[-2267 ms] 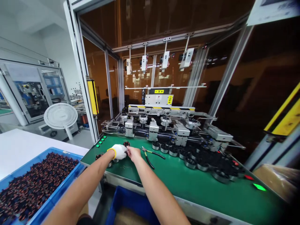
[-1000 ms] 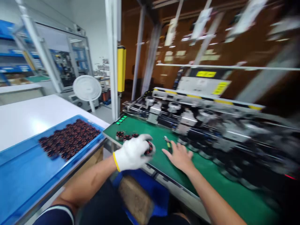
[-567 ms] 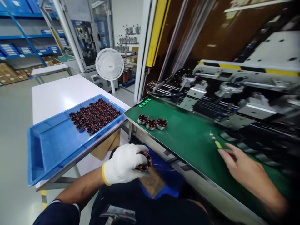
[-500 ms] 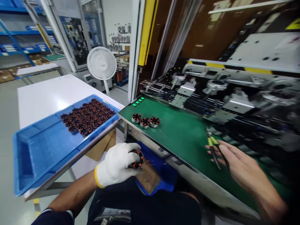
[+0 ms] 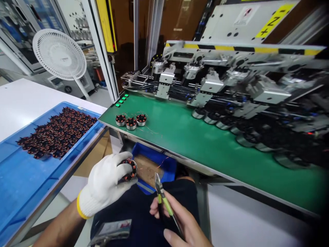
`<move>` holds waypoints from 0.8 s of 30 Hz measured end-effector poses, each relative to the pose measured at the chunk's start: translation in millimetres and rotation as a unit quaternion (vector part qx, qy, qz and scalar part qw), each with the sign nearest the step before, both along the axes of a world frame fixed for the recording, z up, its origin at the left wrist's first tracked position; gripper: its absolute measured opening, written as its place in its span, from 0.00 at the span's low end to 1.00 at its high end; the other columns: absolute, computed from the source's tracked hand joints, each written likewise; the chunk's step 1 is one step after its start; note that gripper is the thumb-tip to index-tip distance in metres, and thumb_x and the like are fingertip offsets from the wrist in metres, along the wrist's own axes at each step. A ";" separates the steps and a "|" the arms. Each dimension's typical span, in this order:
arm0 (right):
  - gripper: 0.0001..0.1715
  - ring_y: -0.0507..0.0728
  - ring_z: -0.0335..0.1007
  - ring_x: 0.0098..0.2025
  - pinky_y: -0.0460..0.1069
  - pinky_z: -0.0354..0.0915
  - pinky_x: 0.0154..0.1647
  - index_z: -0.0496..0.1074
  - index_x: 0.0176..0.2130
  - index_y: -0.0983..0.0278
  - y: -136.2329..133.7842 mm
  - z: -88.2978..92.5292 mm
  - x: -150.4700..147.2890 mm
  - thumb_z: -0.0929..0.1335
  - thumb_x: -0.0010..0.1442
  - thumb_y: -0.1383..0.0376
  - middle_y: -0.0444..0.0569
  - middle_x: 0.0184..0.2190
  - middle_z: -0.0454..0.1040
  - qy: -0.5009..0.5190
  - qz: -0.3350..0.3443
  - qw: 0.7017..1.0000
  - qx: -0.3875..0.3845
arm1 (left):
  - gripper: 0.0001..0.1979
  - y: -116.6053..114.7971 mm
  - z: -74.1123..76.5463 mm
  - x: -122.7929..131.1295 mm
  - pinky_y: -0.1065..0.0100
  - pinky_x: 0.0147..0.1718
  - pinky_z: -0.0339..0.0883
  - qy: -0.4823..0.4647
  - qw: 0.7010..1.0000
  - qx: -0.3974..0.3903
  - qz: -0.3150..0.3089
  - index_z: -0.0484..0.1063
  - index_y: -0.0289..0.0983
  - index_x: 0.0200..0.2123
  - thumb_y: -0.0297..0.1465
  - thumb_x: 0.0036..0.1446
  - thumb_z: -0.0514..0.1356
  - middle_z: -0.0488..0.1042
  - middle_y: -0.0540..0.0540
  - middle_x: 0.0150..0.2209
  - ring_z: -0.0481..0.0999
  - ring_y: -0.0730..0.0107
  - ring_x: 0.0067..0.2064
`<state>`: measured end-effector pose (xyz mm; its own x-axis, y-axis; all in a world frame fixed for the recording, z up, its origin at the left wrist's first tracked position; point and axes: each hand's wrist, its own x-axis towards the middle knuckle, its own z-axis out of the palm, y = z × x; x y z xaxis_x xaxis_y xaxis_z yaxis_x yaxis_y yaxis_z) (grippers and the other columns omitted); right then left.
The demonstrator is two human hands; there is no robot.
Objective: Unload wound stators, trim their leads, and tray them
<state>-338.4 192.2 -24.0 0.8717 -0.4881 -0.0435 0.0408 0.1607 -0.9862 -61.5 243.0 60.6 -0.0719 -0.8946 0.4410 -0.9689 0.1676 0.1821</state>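
Note:
My left hand (image 5: 106,180), in a white knit glove with a yellow cuff, is closed around a copper-wound motor stator (image 5: 130,169). Thin copper wire sticks out from the stator to the right. My bare right hand (image 5: 180,219) grips a pair of cutting pliers (image 5: 162,197) with green and black handles, its jaws pointing up and away from me. The plier tips are to the right of the stator and apart from it. Below both hands sits a blue bin (image 5: 168,168) with a brown piece inside.
Three wound stators (image 5: 131,123) stand on the green worktop (image 5: 174,127) near its left edge. More dark ringed parts (image 5: 226,121) line its back right, before a winding machine (image 5: 203,85). At left, a blue tray (image 5: 15,181) holds many stators; a white fan (image 5: 60,55) stands behind.
My right hand has brought the pliers from over the green worktop down and left, in front of my lap. My left hand still holds the stator. The view has turned right.

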 end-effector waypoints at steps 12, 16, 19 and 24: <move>0.41 0.55 0.68 0.52 0.53 0.64 0.58 0.51 0.69 0.44 -8.3 11.0 6.3 0.63 0.64 0.72 0.51 0.53 0.67 -0.038 0.005 0.999 0.026 | 0.09 5.3 -0.1 -3.9 0.55 0.35 0.75 0.006 0.999 0.032 0.003 0.70 0.42 0.40 0.38 0.60 0.63 0.74 0.45 0.52 0.78 0.57 0.42; 0.41 0.54 0.69 0.48 0.51 0.67 0.51 0.53 0.68 0.43 -6.5 10.8 7.4 0.63 0.64 0.73 0.51 0.51 0.68 -0.039 0.000 0.999 0.038 | 0.09 5.2 -1.7 -4.1 0.54 0.35 0.75 0.002 0.999 0.034 0.005 0.69 0.42 0.40 0.39 0.61 0.62 0.74 0.45 0.52 0.78 0.56 0.42; 0.38 0.52 0.68 0.41 0.50 0.67 0.46 0.54 0.68 0.45 -4.4 9.2 6.2 0.62 0.65 0.71 0.50 0.47 0.69 -0.003 -0.012 0.999 0.032 | 0.09 4.5 -1.9 -5.3 0.55 0.36 0.74 0.003 1.000 0.031 0.000 0.69 0.42 0.40 0.39 0.61 0.62 0.74 0.45 0.52 0.78 0.56 0.42; 0.33 0.52 0.67 0.37 0.51 0.68 0.47 0.60 0.67 0.56 -9.9 3.9 6.8 0.64 0.64 0.64 0.51 0.40 0.70 0.072 -0.058 0.996 0.007 | 0.09 1.6 -5.8 -7.3 0.56 0.34 0.74 0.014 1.000 0.024 -0.001 0.69 0.42 0.39 0.39 0.60 0.63 0.75 0.46 0.51 0.78 0.57 0.41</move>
<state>-331.6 182.3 -20.1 0.7941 -0.5832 -0.1711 -0.0819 0.1763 -0.9809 -68.7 244.7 54.8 -0.0624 -0.9145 0.3998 -0.9628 0.1607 0.2173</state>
